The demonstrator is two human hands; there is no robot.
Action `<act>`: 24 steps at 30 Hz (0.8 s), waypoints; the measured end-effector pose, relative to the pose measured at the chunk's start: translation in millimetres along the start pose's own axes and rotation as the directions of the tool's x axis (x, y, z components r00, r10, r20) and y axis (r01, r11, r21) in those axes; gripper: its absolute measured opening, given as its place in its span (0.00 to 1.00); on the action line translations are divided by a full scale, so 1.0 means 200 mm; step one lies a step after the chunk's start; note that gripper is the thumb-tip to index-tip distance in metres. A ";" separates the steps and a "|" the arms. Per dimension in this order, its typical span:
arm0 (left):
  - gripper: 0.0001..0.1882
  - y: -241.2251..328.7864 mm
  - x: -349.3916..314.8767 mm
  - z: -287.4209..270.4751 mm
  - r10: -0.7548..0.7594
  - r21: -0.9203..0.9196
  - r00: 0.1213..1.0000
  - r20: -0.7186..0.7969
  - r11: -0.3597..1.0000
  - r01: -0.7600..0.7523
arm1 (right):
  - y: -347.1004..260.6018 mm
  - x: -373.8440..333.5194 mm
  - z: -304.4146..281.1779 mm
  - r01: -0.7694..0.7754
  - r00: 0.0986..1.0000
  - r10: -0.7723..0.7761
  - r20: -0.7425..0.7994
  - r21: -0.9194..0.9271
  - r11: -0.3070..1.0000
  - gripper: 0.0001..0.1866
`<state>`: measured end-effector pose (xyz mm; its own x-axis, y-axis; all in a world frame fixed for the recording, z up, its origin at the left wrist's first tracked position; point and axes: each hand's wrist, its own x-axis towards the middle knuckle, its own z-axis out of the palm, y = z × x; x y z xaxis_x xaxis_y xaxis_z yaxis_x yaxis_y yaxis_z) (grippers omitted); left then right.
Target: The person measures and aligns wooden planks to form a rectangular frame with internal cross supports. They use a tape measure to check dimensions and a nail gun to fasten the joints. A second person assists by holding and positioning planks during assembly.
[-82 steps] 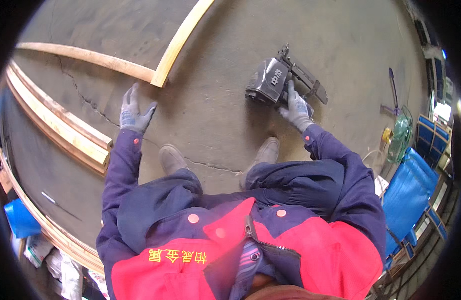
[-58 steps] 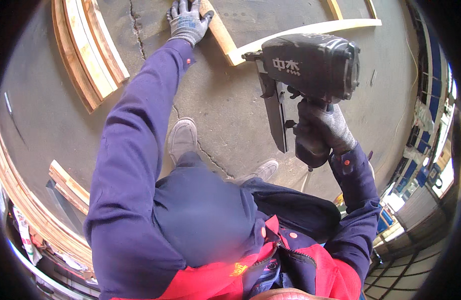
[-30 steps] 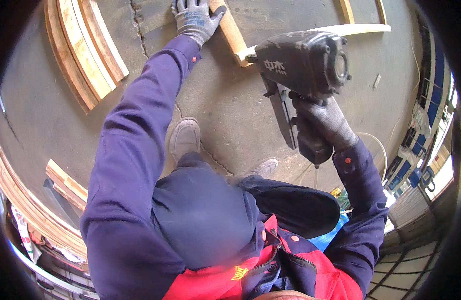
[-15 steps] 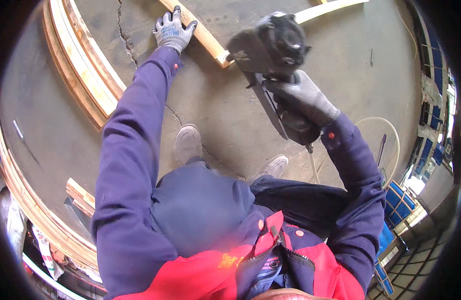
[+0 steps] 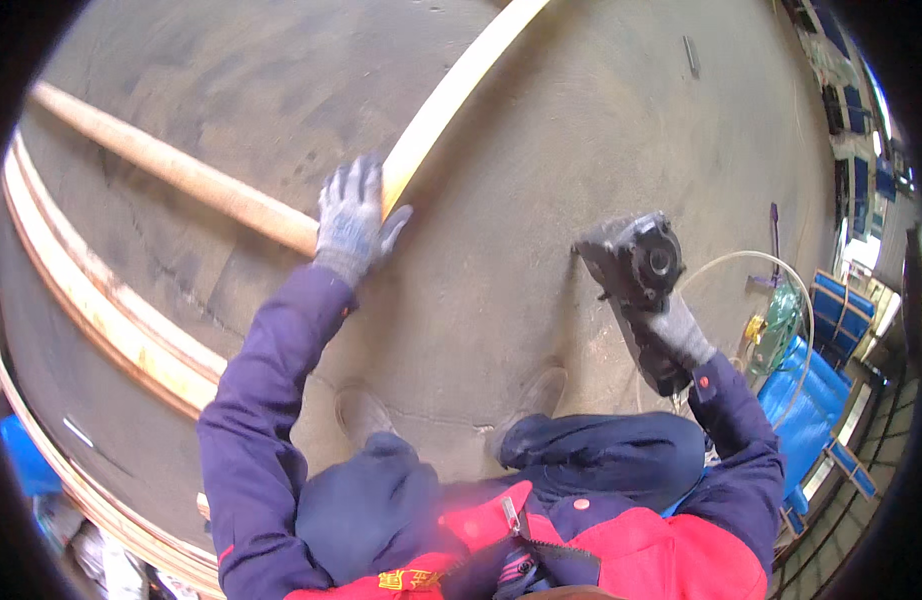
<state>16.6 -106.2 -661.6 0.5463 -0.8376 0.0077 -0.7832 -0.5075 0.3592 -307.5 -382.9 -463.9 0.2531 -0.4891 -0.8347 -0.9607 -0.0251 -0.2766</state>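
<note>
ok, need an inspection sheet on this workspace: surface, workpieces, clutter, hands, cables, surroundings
Surface: grey concrete floor, cracked in places.
Workpieces: pale timber and brownish timber converge under the left hand; joint hidden. Timber stack lies further left.
Clutter: small thin strips on the floor, one far left, one upper right.
Hands: both gloved. Left hand lies open over the corner; right hand grips a black nail gun.
Cables: pale hose loops right of the nail gun; no electrical cable seen.
Surroundings: blue-covered bundle at right; far-right items unclear.
</note>
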 end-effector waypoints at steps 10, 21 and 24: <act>0.49 0.26 0.18 -0.30 -0.306 0.313 0.859 0.411 0.932 0.182 | 0.14 0.08 -0.10 0.002 0.994 0.007 0.110 -0.087 0.996 0.18; 0.45 0.54 -0.83 -2.22 -0.698 0.557 0.310 0.645 0.708 0.435 | 0.21 -0.47 -0.59 -0.119 0.977 0.131 0.167 -0.082 0.990 0.17; 0.44 0.76 -1.33 -2.54 -0.678 0.670 -0.178 0.713 0.586 0.455 | 0.33 -0.73 -0.83 -0.213 0.959 0.216 0.184 -0.033 0.976 0.16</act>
<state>-97.0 142.6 -134.7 0.2216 0.3489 -0.9106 -0.4096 -0.8141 -0.4116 -426.9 -457.6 -281.4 0.0567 -0.3142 -0.9477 -0.9957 0.0515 -0.0766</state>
